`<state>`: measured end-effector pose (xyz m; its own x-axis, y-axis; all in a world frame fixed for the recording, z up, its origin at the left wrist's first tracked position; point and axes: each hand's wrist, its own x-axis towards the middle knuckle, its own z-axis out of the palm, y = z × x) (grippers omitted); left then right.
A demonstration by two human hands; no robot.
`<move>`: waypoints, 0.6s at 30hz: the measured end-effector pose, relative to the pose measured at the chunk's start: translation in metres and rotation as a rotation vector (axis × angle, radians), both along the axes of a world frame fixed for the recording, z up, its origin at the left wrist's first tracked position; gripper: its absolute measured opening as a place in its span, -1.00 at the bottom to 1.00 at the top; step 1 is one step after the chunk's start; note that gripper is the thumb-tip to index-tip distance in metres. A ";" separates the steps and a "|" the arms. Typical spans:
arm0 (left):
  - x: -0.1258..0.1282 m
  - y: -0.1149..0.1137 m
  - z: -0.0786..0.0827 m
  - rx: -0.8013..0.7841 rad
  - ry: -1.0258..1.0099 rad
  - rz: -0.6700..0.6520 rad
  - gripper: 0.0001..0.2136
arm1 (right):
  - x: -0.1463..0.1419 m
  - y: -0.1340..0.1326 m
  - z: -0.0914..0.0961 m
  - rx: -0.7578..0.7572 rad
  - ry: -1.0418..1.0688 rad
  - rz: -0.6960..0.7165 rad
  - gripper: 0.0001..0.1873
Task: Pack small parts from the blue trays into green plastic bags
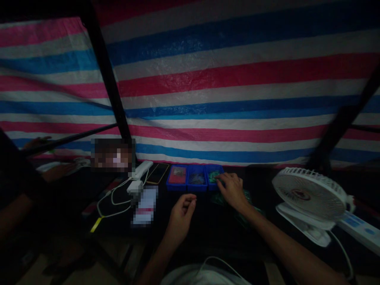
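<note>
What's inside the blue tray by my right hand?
The blue tray holds green pieces, too dim to identify. Your right hand covers the tray's right end, so anything there cannot be seen.

Three blue plastic trays — one desk fan, one smartphone — one power strip.

Blue plastic compartment trays: smooth, moulded, mild gloss. Behind the trays, woven plastic tarpaulin: rough weave, waxy sheen. Right of the trays, white plastic desk fan: matt ribbed guard. Left of the trays, phone — glossy glass face, thin metallic-looking rim.
</note>
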<state>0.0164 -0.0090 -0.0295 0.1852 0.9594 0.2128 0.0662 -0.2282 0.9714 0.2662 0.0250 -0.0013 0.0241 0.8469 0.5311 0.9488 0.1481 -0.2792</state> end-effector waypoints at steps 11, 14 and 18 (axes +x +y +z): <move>-0.001 -0.002 0.003 -0.015 0.032 -0.011 -0.69 | 0.032 -0.042 0.035 -0.080 -0.048 0.184 -0.58; -0.001 -0.002 0.002 -0.002 0.046 -0.011 -0.70 | 0.051 -0.068 0.017 -0.120 -0.151 0.081 -0.35; 0.000 -0.001 0.002 0.018 0.057 -0.014 -0.72 | 0.069 -0.088 -0.016 -0.279 -0.173 0.159 -0.11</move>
